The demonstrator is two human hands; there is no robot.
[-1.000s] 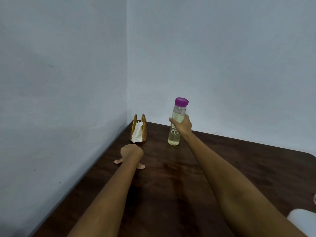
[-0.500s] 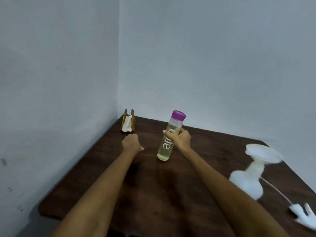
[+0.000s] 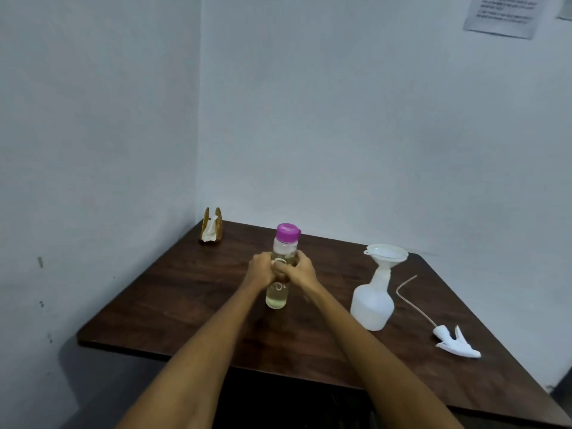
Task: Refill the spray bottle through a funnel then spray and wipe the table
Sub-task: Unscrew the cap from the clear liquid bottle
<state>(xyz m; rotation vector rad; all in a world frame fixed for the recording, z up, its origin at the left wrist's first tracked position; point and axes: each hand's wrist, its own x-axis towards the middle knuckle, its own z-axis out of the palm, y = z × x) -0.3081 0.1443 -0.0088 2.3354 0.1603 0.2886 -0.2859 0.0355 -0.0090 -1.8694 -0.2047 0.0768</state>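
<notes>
A clear water bottle (image 3: pixel 276 297) with a purple cap (image 3: pixel 288 232) and pale yellowish liquid stands mid-table. My left hand (image 3: pixel 262 269) and my right hand (image 3: pixel 301 269) both wrap around its middle, fingers meeting in front. To the right stands the white spray bottle (image 3: pixel 372 305), uncapped, with a white funnel (image 3: pixel 386 254) seated in its neck. The spray head (image 3: pixel 457 343) with its long dip tube (image 3: pixel 408 297) lies on the table further right. A wooden napkin holder (image 3: pixel 211 224) with white tissues stands in the far left corner.
The dark wooden table (image 3: pixel 185 289) sits in a corner between two pale walls. Its near edge and left edge are in view. A paper notice (image 3: pixel 503 15) hangs on the right wall, high up.
My right hand brought the water bottle nearer and set it mid-table. My left hand left the tabletop and closed on the bottle too. The view swung right, revealing the spray bottle, funnel and spray head.
</notes>
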